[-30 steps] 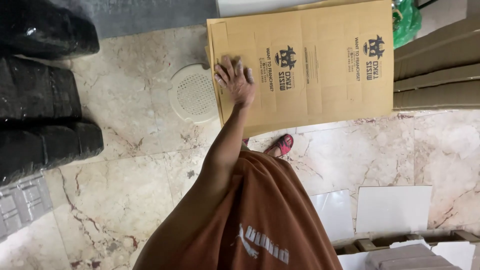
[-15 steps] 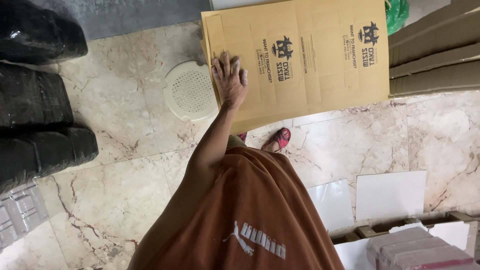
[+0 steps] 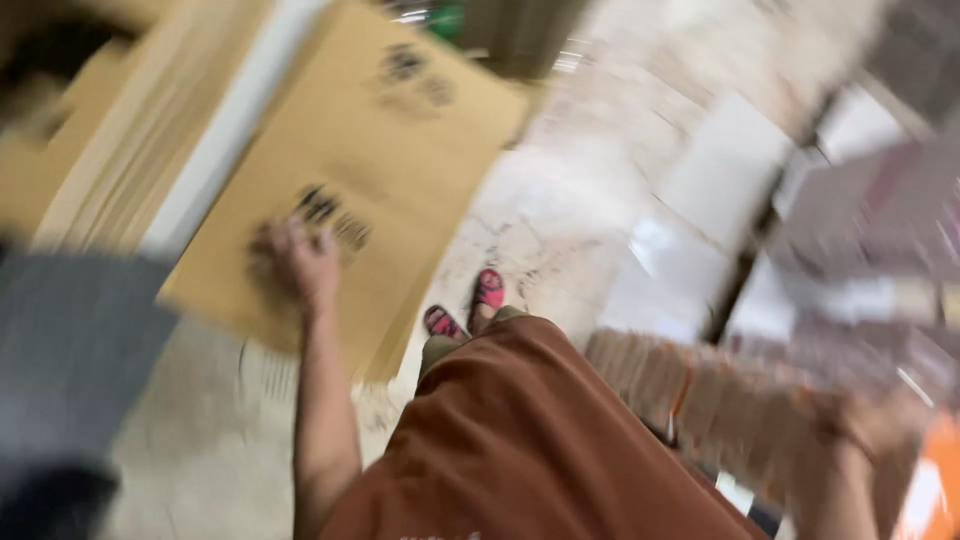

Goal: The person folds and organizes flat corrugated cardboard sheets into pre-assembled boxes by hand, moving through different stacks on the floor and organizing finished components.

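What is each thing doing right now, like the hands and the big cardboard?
Left hand: flat on the cardboard, fingers spread.
Cardboard: flattened, tilted, over the floor.
Right hand: blurred, on or by a stack of flat packs; grip unclear.
Sandals: on the feet, on the marble floor.

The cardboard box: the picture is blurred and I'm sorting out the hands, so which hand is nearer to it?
Left. The left hand lies flat on the cardboard box. The right hand is far off to the right, by the stacked packs, well clear of it.
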